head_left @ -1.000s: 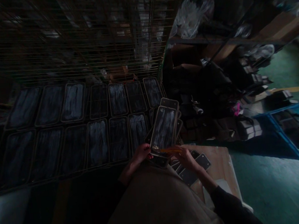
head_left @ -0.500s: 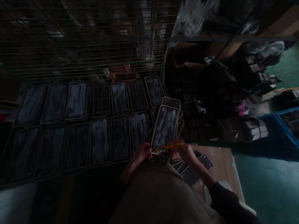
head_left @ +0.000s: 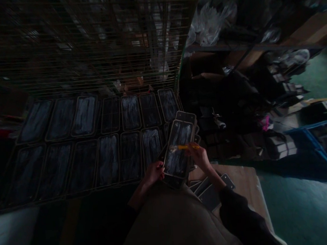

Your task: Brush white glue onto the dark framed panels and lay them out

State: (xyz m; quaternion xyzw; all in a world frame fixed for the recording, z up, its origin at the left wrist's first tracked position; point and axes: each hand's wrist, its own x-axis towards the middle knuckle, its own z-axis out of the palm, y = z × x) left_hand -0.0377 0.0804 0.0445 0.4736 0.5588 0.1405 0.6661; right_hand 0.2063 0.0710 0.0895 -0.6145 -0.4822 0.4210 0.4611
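Observation:
My right hand [head_left: 200,156] is closed round a brush [head_left: 182,147] with a yellow handle. Its bristles are over the middle of a dark rectangular panel [head_left: 183,130] with rounded corners, whose face carries whitish wet-looking streaks. At the panel's lower left edge, my left hand [head_left: 155,171] is closed with its fingertips on the rim. More dark panels lie beneath the streaked one, and their ends stick out at top and bottom.
Two rows of streaked panels [head_left: 109,157] lie on a rack to the left, below a wire grid [head_left: 103,63]. Loose panels [head_left: 211,194] rest on a wooden board [head_left: 246,184] by my right forearm. A blue frame [head_left: 310,132] stands at far right.
My right hand has moved the brush up from the panel's lower end to its middle. The left hand keeps its place at the edge. The view has shifted slightly.

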